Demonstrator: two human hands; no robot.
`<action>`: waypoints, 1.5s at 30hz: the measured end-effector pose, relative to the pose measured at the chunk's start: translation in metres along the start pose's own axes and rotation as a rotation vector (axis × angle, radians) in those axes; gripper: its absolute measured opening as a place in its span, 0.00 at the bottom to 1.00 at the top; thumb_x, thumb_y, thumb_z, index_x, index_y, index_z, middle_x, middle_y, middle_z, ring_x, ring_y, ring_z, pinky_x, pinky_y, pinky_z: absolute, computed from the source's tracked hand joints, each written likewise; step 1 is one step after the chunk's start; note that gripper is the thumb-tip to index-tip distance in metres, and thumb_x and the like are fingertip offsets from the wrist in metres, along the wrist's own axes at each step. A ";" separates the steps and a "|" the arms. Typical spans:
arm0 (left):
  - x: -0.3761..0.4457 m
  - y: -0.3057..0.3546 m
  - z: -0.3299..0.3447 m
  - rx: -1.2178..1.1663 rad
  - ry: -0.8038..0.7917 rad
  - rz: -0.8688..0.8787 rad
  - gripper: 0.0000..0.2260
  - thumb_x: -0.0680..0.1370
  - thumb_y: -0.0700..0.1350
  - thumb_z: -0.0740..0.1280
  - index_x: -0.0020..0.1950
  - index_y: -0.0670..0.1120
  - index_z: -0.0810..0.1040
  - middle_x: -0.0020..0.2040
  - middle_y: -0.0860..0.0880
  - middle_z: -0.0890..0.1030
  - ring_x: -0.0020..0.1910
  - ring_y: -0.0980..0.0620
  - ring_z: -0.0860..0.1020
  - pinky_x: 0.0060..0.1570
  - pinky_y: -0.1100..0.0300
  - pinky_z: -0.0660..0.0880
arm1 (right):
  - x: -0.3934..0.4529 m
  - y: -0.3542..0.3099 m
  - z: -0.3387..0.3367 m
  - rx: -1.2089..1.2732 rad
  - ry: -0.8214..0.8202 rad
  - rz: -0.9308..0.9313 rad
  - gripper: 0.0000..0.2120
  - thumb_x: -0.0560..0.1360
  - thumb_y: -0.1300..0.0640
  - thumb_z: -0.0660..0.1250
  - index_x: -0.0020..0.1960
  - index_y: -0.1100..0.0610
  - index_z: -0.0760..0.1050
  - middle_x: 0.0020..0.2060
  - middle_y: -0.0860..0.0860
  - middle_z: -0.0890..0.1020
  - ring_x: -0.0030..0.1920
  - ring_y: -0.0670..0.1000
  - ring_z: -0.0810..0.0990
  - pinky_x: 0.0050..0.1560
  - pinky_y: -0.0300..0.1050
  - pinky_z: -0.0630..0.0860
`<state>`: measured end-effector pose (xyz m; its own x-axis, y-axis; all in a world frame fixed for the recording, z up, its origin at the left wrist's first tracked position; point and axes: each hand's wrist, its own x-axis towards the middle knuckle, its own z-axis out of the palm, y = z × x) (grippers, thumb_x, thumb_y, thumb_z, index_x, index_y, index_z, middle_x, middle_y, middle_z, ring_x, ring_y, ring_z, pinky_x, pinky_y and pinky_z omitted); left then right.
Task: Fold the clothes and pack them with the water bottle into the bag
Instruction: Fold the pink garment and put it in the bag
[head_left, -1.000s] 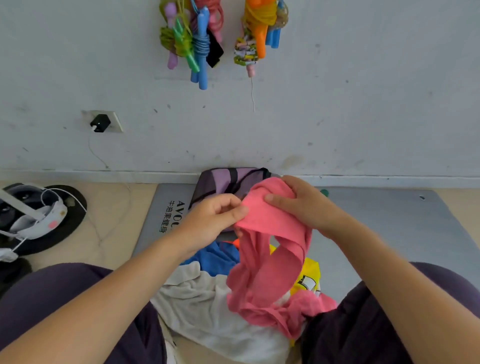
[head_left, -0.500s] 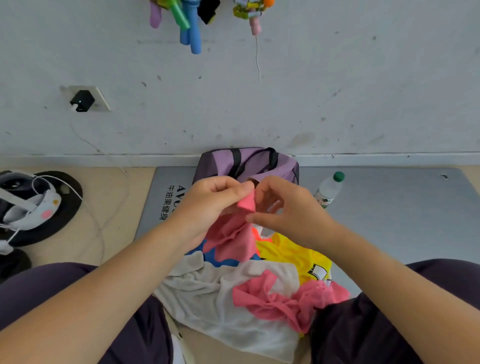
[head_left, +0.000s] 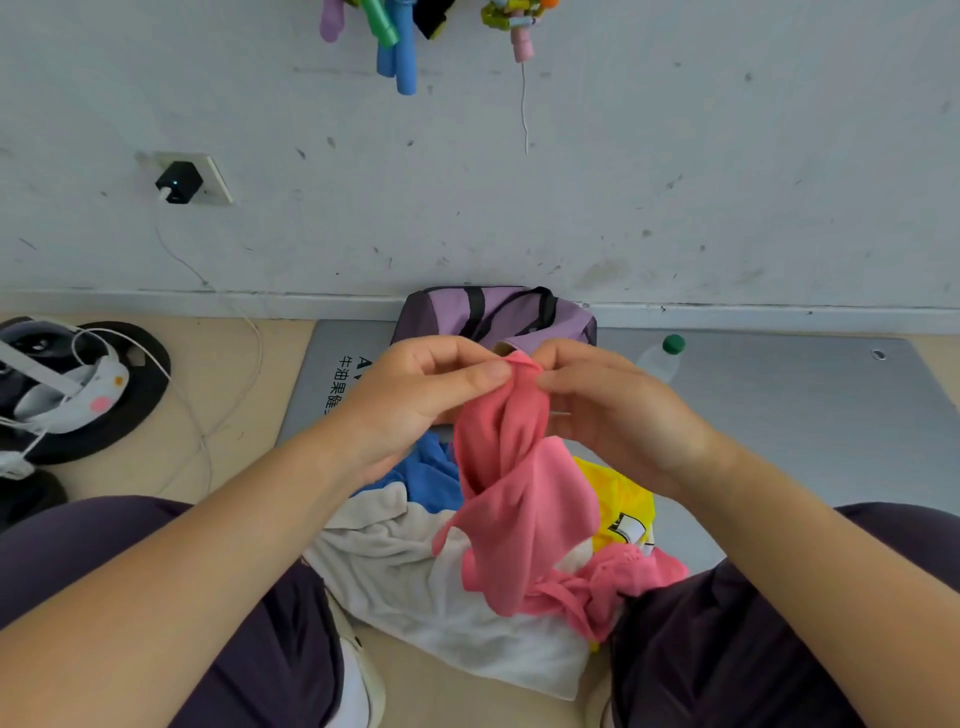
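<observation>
A pink garment (head_left: 524, 514) hangs twisted between my hands above a pile of clothes. My left hand (head_left: 421, 395) and my right hand (head_left: 613, 405) each pinch its top edge, fingertips almost touching. Under it lie a white garment (head_left: 415, 582), a blue one (head_left: 426, 467) and a yellow one (head_left: 618, 499). The purple bag (head_left: 498, 312) with black handles stands against the wall behind my hands. A clear water bottle (head_left: 662, 358) with a green cap lies on the grey mat to the right of the bag.
The grey mat (head_left: 805, 415) spreads out to the right. A headset on a black round base (head_left: 78, 389) with white cables sits at the left on the floor. A charger is plugged into the wall socket (head_left: 179, 182). Coloured skipping ropes (head_left: 400, 41) hang on the wall above.
My hands have lifted the pink garment higher, so a longer twisted length now hangs between them. The camera has tilted slightly.
</observation>
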<state>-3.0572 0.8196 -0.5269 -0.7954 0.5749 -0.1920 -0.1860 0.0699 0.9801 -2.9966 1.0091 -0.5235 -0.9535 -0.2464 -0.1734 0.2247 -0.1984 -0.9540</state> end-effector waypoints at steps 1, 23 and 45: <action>-0.002 0.000 -0.001 0.038 -0.024 -0.008 0.06 0.72 0.52 0.73 0.43 0.50 0.85 0.40 0.52 0.83 0.39 0.56 0.80 0.42 0.64 0.77 | 0.000 -0.001 0.000 0.017 0.022 -0.003 0.06 0.76 0.61 0.61 0.40 0.57 0.73 0.36 0.53 0.75 0.39 0.50 0.75 0.43 0.42 0.75; -0.023 0.001 0.004 0.511 -0.013 0.212 0.05 0.78 0.45 0.69 0.45 0.46 0.84 0.36 0.53 0.84 0.33 0.63 0.76 0.39 0.66 0.72 | -0.010 0.004 0.012 -0.659 0.036 -0.045 0.07 0.78 0.56 0.69 0.56 0.54 0.79 0.26 0.52 0.68 0.27 0.45 0.64 0.28 0.35 0.62; -0.020 0.001 0.000 0.487 -0.012 0.179 0.05 0.76 0.49 0.72 0.42 0.50 0.84 0.30 0.44 0.80 0.30 0.56 0.70 0.33 0.61 0.66 | -0.015 -0.004 -0.006 -0.530 0.082 0.034 0.03 0.76 0.55 0.70 0.45 0.54 0.80 0.34 0.60 0.74 0.36 0.54 0.69 0.40 0.52 0.66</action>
<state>-3.0413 0.8078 -0.5219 -0.7827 0.6221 -0.0211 0.2447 0.3387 0.9085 -2.9841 1.0196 -0.5186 -0.9647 -0.1652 -0.2049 0.1440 0.3202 -0.9363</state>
